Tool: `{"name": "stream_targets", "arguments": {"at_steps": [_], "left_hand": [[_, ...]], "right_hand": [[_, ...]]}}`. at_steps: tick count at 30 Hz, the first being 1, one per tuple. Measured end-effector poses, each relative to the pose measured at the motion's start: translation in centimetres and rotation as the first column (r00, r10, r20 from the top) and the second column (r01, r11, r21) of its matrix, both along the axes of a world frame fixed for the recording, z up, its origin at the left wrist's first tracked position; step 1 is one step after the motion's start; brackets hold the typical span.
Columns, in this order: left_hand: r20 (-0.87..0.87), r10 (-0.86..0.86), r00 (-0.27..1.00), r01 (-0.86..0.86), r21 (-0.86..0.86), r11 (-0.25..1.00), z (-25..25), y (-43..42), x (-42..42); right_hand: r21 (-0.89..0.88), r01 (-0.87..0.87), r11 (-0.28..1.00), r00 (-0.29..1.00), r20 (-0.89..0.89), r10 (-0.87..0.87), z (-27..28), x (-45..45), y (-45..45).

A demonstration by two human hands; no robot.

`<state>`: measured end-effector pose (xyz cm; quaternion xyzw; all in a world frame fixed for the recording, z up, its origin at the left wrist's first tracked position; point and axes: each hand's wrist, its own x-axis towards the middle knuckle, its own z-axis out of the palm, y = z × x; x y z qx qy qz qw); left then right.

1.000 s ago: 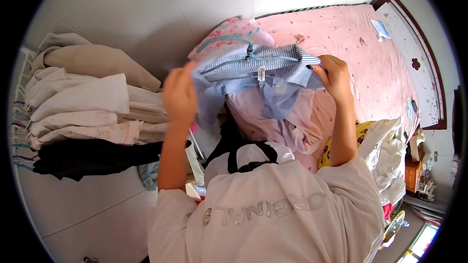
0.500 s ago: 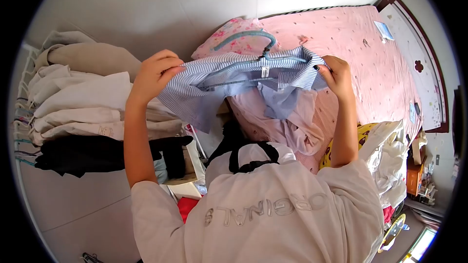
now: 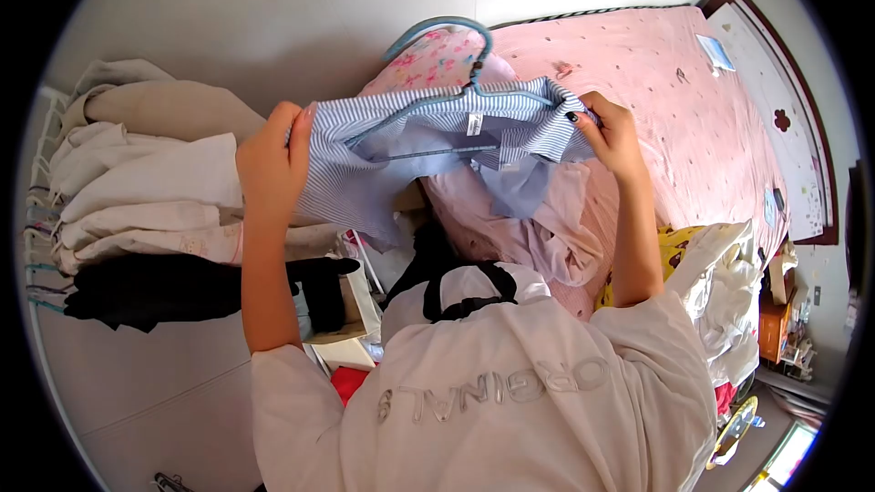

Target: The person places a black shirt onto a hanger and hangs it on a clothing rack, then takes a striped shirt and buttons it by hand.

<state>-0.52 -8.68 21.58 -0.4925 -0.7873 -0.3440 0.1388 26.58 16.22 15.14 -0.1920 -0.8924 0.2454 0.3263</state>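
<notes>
A blue-and-white striped shirt (image 3: 342, 184) is stretched out in front of me, held up between both hands. My left hand (image 3: 276, 153) grips its left shoulder with the fingers closed on the cloth. At the opposite shoulder my right hand (image 3: 612, 132) pinches the fabric, its thumb with a dark nail in front. Inside the shirt sits a blue hanger (image 3: 477, 66), whose large hook rises above the collar and curves to the left. A white label (image 3: 475, 124) shows inside the neck. The shirt's lower part hangs down and is partly hidden.
To the left, a white rack (image 3: 36, 178) holds several light garments (image 3: 155, 173) and black clothing (image 3: 155, 290). A bed with a pink sheet (image 3: 693, 118) spreads out ahead, bearing a floral pillow (image 3: 436, 64) and pink clothes (image 3: 556, 251). White clothing (image 3: 725, 310) lies at right.
The hanger hook has risen and shifted left, standing higher above the collar. My left hand has turned and tightened round the shirt's shoulder; my right hand has moved slightly left.
</notes>
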Motion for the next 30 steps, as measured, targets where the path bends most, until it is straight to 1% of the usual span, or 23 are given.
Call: {"name": "stream_targets", "arguments": {"at_steps": [2, 4, 6, 8, 10, 11, 13, 14, 15, 16, 17, 19, 22, 23, 24, 25, 26, 28, 30], "left_hand": [[0.062, -0.032, 0.998, 0.032, 0.002, 0.999, 0.4, 0.2, -0.7], [0.230, -0.036, 0.973, 0.025, 0.049, 0.998, 0.4, -0.2, -1.5], [0.393, -0.063, 0.918, 0.028, 0.094, 0.995, 0.2, -0.5, -1.6], [0.540, -0.106, 0.835, 0.032, 0.143, 0.989, 0.0, -1.1, -1.4], [0.692, -0.137, 0.708, -0.032, 0.225, 0.974, -0.1, -1.0, 1.3], [0.754, -0.160, 0.638, -0.068, 0.262, 0.963, -0.2, -0.7, 3.2], [0.597, -0.276, 0.754, 0.144, 0.260, 0.955, -2.5, -0.2, 6.5], [0.507, -0.359, 0.784, 0.227, 0.304, 0.925, -3.0, 0.5, 8.1], [0.589, -0.426, 0.686, 0.235, 0.375, 0.897, -3.0, 1.5, 9.6], [0.583, -0.480, 0.656, 0.230, 0.452, 0.862, -3.2, 2.9, 10.8], [0.539, -0.526, 0.658, 0.250, 0.503, 0.827, -3.3, 4.1, 11.6], [0.544, -0.571, 0.615, 0.258, 0.546, 0.797, -1.8, 5.8, 13.4], [0.526, -0.538, 0.659, 0.226, 0.544, 0.808, -1.7, 7.0, 13.4], [0.348, -0.521, 0.780, 0.278, 0.554, 0.785, -1.9, 6.7, 12.9], [0.154, -0.484, 0.861, 0.331, 0.553, 0.765, -2.2, 5.9, 12.0], [-0.055, -0.388, 0.920, 0.343, 0.593, 0.728, -2.7, 5.0, 10.9], [-0.170, -0.346, 0.923, 0.381, 0.535, 0.754, -3.1, 2.9, 9.6], [-0.411, -0.158, 0.898, 0.350, 0.446, 0.824, -0.2, 3.4, 8.7], [-0.418, -0.172, 0.892, 0.303, 0.270, 0.914, 0.6, 4.3, 7.6]], "right_hand": [[0.064, 0.015, 0.998, 1.000, 0.008, -0.016, 0.1, -0.5, -0.3], [0.143, 0.052, 0.988, 0.999, 0.009, -0.054, 0.2, -0.8, -0.6], [0.199, 0.090, 0.976, 0.996, -0.015, -0.089, 0.3, -1.2, -1.2], [0.239, 0.131, 0.962, 0.991, -0.038, -0.125, 0.1, -1.2, -1.5], [0.268, 0.179, 0.946, 0.984, -0.067, -0.167, -0.3, -1.3, -1.4], [0.220, 0.197, 0.955, 0.980, -0.081, -0.183, -0.2, -1.4, -1.6], [0.120, 0.231, 0.966, 0.970, -0.108, -0.219, 0.2, -1.4, -2.1], [0.079, 0.224, 0.971, 0.968, -0.137, -0.212, 0.0, -1.4, -1.9], [0.087, 0.207, 0.974, 0.971, -0.137, -0.194, 0.4, -1.6, -2.1], [0.094, 0.190, 0.977, 0.975, -0.135, -0.176, 1.2, -1.8, -2.5], [0.102, 0.172, 0.980, 0.979, -0.132, -0.158, 2.0, -2.0, -3.0], [0.089, 0.143, 0.986, 0.983, -0.131, -0.131, 2.7, -2.1, -3.6], [0.048, 0.117, 0.992, 0.977, -0.186, -0.106, 2.9, -1.7, -3.2], [0.020, 0.084, 0.996, 0.978, -0.192, -0.079, 2.8, -1.2, -2.9], [-0.009, 0.054, 0.999, 0.979, -0.196, -0.054, 2.7, -0.6, -2.4], [-0.041, 0.024, 0.999, 0.979, -0.203, -0.032, 2.5, 0.0, -1.9], [-0.028, 0.014, 1.000, 0.981, -0.191, -0.019, 2.1, 0.5, -1.5], [-0.055, -0.020, 0.998, 0.989, -0.150, 0.011, 1.8, 1.0, -1.1], [-0.076, -0.084, 0.994, 0.991, -0.110, 0.075, 1.8, 0.8, -1.0]]}}
